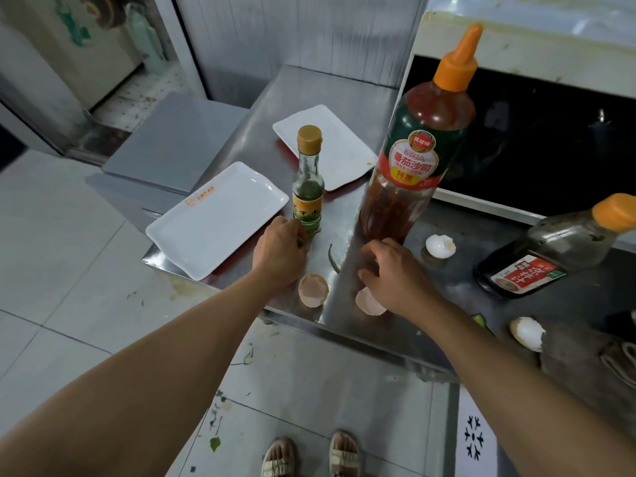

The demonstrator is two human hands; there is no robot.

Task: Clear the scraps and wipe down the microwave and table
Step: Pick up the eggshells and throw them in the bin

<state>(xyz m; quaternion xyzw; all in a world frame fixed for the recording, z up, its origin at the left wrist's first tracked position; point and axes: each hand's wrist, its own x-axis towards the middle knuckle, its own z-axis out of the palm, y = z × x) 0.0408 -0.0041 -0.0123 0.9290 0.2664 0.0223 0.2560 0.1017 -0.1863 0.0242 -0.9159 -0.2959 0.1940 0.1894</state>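
Left hand (280, 251) curled at base of small glass bottle (308, 187), green scrap pinched in fingertips. Right hand (392, 275) spread loose, fingers lowered on steel table (457, 232) beside ketchup bottle (418, 139). 4 eggshell halves (313, 290) scattered nearby, green strip (333, 258) between hands. Microwave (537, 132) parked at back right.

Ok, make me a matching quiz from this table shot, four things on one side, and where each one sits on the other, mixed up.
Things:
1. ketchup bottle
2. small glass bottle
3. dark sauce bottle
4. near white tray

Places:
A. lying on its side at the right of the table
B. overhanging the table's left corner
C. standing right in front of the microwave
D. standing by the left hand

Pairs: 1-C, 2-D, 3-A, 4-B
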